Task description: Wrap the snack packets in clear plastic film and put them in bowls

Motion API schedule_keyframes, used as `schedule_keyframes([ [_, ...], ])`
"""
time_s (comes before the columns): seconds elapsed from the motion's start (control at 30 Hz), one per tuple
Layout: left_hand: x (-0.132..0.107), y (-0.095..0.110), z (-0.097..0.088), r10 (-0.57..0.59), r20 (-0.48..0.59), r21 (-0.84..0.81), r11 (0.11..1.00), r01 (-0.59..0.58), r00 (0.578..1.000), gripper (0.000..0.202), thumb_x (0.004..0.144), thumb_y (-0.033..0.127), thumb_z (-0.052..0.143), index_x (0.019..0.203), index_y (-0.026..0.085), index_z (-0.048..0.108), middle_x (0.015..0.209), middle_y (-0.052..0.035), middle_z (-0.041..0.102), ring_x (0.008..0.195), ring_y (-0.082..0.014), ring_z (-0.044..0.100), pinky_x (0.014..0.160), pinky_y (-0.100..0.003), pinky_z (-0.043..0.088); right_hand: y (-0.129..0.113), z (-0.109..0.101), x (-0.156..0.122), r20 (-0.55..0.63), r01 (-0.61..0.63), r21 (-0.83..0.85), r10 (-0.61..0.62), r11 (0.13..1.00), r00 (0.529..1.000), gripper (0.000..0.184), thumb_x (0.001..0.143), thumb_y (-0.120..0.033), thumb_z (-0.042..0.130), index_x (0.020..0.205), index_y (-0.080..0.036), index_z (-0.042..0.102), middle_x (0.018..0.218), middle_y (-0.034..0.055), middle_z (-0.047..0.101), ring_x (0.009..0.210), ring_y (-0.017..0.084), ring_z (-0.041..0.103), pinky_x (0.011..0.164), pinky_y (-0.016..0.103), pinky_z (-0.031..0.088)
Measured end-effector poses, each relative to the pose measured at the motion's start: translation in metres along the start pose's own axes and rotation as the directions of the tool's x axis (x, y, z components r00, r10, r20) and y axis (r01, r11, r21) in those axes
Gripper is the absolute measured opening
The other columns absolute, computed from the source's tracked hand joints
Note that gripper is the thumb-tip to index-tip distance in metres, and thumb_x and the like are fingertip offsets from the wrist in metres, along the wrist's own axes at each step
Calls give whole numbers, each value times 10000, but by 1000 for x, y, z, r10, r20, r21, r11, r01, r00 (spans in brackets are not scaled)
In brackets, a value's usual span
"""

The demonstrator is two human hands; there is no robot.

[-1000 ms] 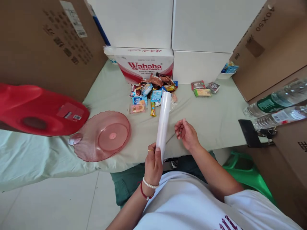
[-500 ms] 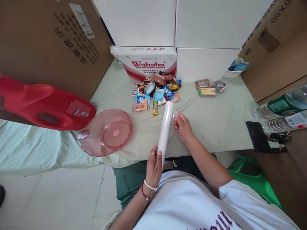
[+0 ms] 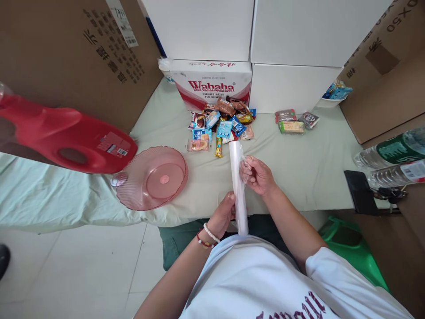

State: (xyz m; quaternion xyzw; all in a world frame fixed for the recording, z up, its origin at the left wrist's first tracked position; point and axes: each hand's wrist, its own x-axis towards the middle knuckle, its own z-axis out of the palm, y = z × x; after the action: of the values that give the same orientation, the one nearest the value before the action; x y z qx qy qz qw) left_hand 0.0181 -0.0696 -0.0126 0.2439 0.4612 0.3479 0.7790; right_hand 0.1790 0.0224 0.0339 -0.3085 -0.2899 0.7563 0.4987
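A white roll of cling film [image 3: 237, 190] stands nearly lengthwise in front of my body, over the table's near edge. My left hand [image 3: 225, 215] grips it from the left, around its lower half; some fingers are hidden behind it. At the roll's upper right, my right hand [image 3: 259, 174] pinches a loose, see-through flap of the film. Beyond the roll's far end lies a heap of wrapped snacks [image 3: 225, 129]. To the left sits a pink clear bowl [image 3: 154, 155], which looks bare inside.
A red jug [image 3: 83, 141] lies at the left by a brown carton [image 3: 116, 95]. White boxes [image 3: 294, 88] stand at the back. Three wrapped snacks [image 3: 292, 127], plastic bottles [image 3: 396, 150] and a black phone-like object [image 3: 358, 190] are at the right. A green stool [image 3: 358, 252] stands below.
The roll has turned more upright and its lower end has come into view. My left hand has shifted its hold, and my right hand has drawn a wider piece of film off the side.
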Motion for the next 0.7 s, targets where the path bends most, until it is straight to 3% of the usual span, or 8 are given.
schedule_keyframes([
  [0.17,3,0,3,-10,-14,43,999,11,1000,702,635,849,765,741,181,573,607,11,573,565,-115,520,556,-260,405,-12,-11,-7,-13,0,-124,-2,992,1000,420,728,-483,776,657,-231,448,586,-80,387,437,47,170,362,193,144],
  [0.37,-9,16,1,42,-28,-73,996,-44,999,608,638,670,878,881,179,613,769,-5,665,624,-117,594,579,-249,437,-15,-36,-4,-39,-12,-105,8,994,999,409,761,-460,827,677,-213,512,611,-76,405,441,50,223,383,192,136],
  [0.47,-5,20,1,98,-113,-34,994,-102,989,591,646,606,896,945,178,620,865,-2,679,602,-91,577,554,-234,414,-3,-39,-3,-142,-28,-94,14,995,990,457,785,-627,792,775,-210,604,673,-47,499,506,75,377,435,191,279],
  [0.57,2,14,1,178,-221,47,984,-172,959,582,643,612,891,909,185,599,746,43,610,578,-82,521,562,-233,407,18,-33,-9,-233,-101,-124,70,987,970,608,806,-817,645,855,-211,664,760,7,608,608,125,512,515,234,419],
  [0.63,6,8,3,233,-262,101,972,-214,936,570,655,626,878,866,193,573,687,65,552,585,-87,499,569,-235,405,35,-24,-17,-252,-156,-163,112,974,961,670,785,-877,602,829,-211,660,753,17,619,608,138,523,521,252,426],
  [0.7,7,4,6,279,-284,139,958,-249,917,570,693,664,839,870,204,553,676,70,535,593,-92,494,567,-237,401,50,-13,-23,-244,-158,-236,99,959,965,644,750,-854,670,748,-211,618,671,-9,569,555,122,472,510,250,382],
])
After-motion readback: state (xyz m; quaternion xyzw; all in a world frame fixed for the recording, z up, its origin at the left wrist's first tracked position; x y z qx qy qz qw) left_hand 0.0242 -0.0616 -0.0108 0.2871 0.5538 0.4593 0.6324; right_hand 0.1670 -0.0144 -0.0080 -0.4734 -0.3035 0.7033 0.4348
